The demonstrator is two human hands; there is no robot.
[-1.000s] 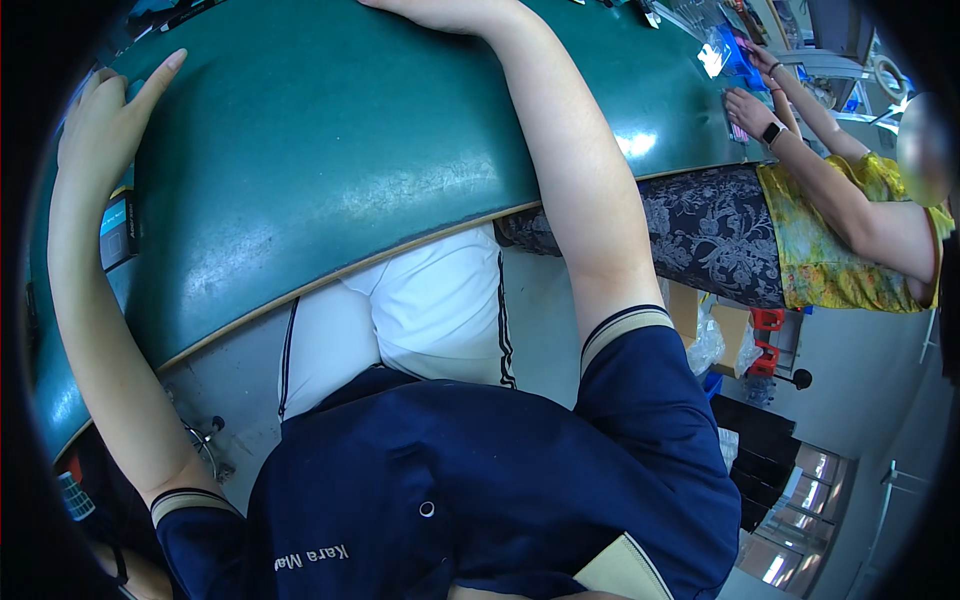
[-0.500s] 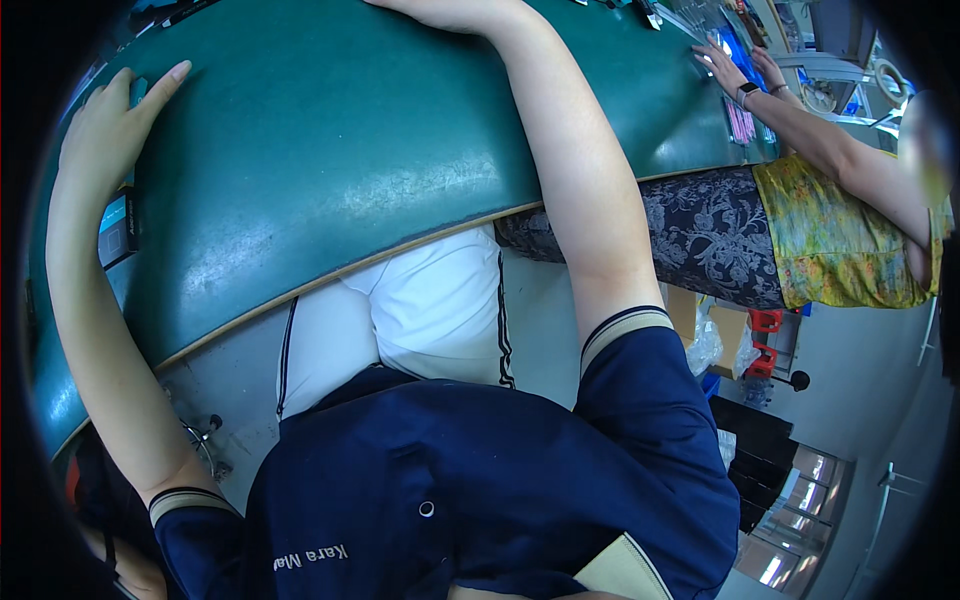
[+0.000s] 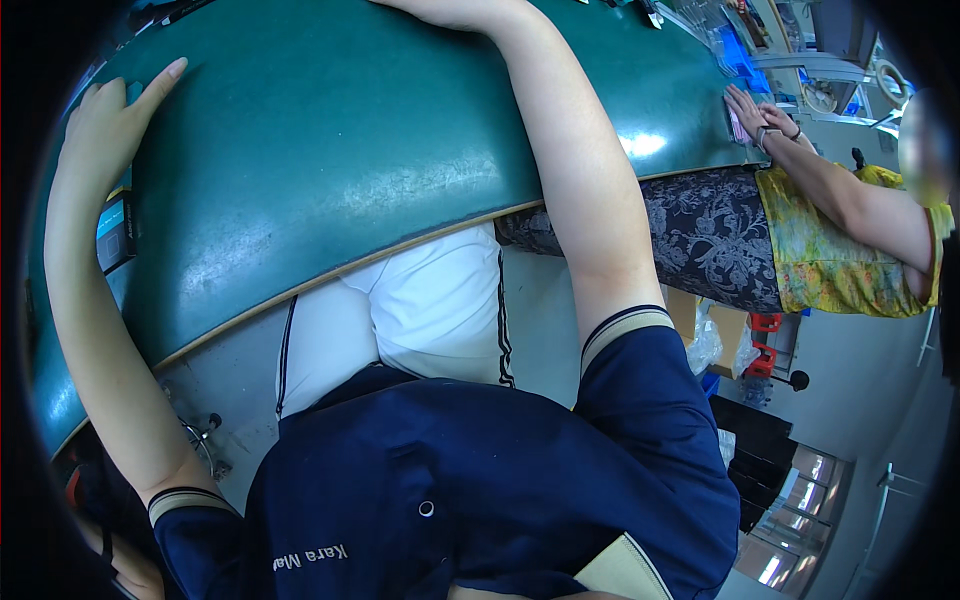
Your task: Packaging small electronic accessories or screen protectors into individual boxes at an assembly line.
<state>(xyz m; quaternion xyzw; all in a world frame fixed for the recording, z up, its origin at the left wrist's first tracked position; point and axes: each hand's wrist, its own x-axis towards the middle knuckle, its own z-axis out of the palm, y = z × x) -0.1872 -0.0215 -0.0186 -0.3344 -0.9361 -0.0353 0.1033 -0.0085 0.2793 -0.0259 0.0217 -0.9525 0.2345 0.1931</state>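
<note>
My left hand (image 3: 105, 130) is over the far left of the green table (image 3: 330, 120), its thumb stretched away from the other fingers. Those fingers point away and their tips are hidden. A small teal patch shows between thumb and fingers; I cannot make out what it is. Beside my left wrist lies a dark box (image 3: 117, 232) with a blue part, half covered by the forearm. My right hand (image 3: 440, 10) rests low over the table at the top edge of the view. Its fingers are mostly cut off, so what they touch is not visible.
At the right, another person's hands (image 3: 752, 115) are over pink items (image 3: 738, 128) at the table end. Blue bins (image 3: 738, 55) and a tape roll (image 3: 888, 80) lie beyond. Cardboard boxes (image 3: 725, 335) and red parts (image 3: 765, 345) sit below the table. Dark items (image 3: 180, 10) lie far left.
The other person's hands have come closer together and lower, over the pink items. My left hand has shifted very slightly; my right arm has hardly moved.
</note>
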